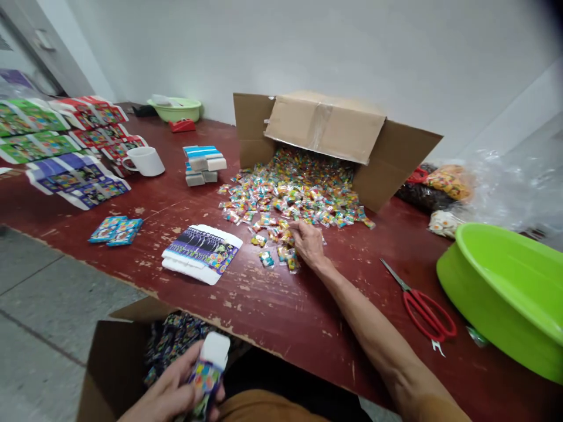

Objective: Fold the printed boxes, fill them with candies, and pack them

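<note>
My right hand (308,241) reaches over the red-brown table (272,305) to the near edge of a heap of small wrapped candies (290,190); its fingers are curled onto a few loose candies (281,249). The heap spills from a cardboard box (325,132) lying on its side. My left hand (176,392) is low at my lap, closed round a small colourful printed carton (210,366) with a white open flap. A flat stack of printed cartons (202,253) lies on the table left of my right hand.
Red-handled scissors (422,308) and a green basin (505,293) sit at the right. A white mug (145,161), stacked small boxes (203,165), rows of packaged cartons (65,152) and a second green basin (176,108) are at the left. An open box (132,357) stands below the table edge.
</note>
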{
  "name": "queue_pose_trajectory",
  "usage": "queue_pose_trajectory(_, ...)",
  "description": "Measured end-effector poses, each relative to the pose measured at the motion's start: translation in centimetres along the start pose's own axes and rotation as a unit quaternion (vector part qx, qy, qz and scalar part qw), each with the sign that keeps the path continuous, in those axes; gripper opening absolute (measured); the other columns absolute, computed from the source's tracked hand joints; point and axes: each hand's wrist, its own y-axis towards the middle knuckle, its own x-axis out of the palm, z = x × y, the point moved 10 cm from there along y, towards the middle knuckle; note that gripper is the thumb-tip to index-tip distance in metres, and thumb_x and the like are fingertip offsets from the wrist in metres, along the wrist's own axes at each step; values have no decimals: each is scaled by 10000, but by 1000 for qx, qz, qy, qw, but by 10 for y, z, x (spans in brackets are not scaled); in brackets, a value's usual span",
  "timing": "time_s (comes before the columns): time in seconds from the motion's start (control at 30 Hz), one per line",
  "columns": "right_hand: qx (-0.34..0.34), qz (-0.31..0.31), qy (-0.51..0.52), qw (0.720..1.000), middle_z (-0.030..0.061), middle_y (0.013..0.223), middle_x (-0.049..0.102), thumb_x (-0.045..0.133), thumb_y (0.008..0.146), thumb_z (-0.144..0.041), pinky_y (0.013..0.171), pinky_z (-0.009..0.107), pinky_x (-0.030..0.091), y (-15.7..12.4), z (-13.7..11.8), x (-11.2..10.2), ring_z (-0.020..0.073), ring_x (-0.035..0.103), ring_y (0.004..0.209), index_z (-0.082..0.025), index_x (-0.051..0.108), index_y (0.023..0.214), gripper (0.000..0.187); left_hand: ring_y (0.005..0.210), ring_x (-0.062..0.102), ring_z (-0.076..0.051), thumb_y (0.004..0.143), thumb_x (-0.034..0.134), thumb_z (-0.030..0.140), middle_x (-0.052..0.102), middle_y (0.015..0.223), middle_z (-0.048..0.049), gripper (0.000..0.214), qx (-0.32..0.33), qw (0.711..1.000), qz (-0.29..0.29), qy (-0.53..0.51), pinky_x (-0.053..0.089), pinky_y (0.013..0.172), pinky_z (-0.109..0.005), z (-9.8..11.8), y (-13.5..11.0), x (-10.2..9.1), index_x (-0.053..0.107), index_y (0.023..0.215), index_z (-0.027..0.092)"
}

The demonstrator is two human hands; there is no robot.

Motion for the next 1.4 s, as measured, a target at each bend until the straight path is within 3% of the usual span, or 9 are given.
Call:
queue_pose_trajectory(0.17,41,55,117,991,48,896,752,596,826,-278,842,359,489,8,2,-24,219,664,859,-206,706,903,152,596,688,-187,705,802,392,751,831,-73,461,100,993,32,-51,486,559,-254,53,4,37,614,1084,209)
queue_pose_trajectory(0.33,59,65,250,964,34,806,701,629,793,-397,689,303,524,-6,-14,-34,162,638,709,-169,631,914,258,573,676,-164,732,727,250,751,828,-59,365,104,991,43,-77,489,550,-245,62,13,55,606,1071,187)
queue_pose_trajectory(0.47,62,9,376,924,-2,761,669,698,773,-440,605,265,512,-48,-53,-14,139,619,660,-196,611,901,288,583,683,-159,732,705,225,744,815,-51,354,110,991,8,-72,490,560,-237,70,17,83,608,1069,179)
queue_pose_trajectory(0.6,76,-31,466,881,-14,783,641,702,806,-395,631,267,519,-98,-86,14,136,619,678,-223,590,914,232,553,671,-149,719,677,199,729,811,-32,356,117,988,-19,-99,492,549,-243,78,16,104,578,1061,188)
queue_pose_trajectory(0.73,45,-23,413,910,8,864,660,628,889,-349,701,286,514,-127,-91,19,155,634,759,-238,613,956,131,543,665,-160,690,670,194,722,802,-27,449,124,983,-18,-132,505,540,-261,80,11,103,540,1120,190)
queue_pose_trajectory(0.9,-6,-14,312,950,20,878,690,605,854,-247,808,326,501,-141,-92,2,185,640,830,-238,644,925,81,519,643,-144,681,643,196,717,772,-23,491,136,982,-11,-132,491,521,-246,79,10,95,523,1157,179)
queue_pose_trajectory(1.0,-5,-47,307,951,19,848,687,603,820,-225,796,326,500,-144,-96,0,187,630,800,-235,641,897,86,505,617,-119,663,620,181,706,745,-7,470,153,984,7,-95,466,503,-220,81,10,92,540,1126,179)
queue_pose_trajectory(1.2,62,-74,414,905,13,842,655,636,834,-300,717,283,497,-150,-89,14,159,605,747,-228,618,921,114,460,580,-109,626,599,190,691,725,11,528,147,985,9,-87,438,461,-216,82,10,94,520,1148,184)
queue_pose_trajectory(1.4,18,-58,300,952,16,799,679,609,821,-252,703,273,482,-153,-89,6,151,601,721,-199,655,883,94,441,579,-120,639,593,204,683,715,12,523,144,983,1,-111,427,436,-217,79,12,97,494,1152,195)
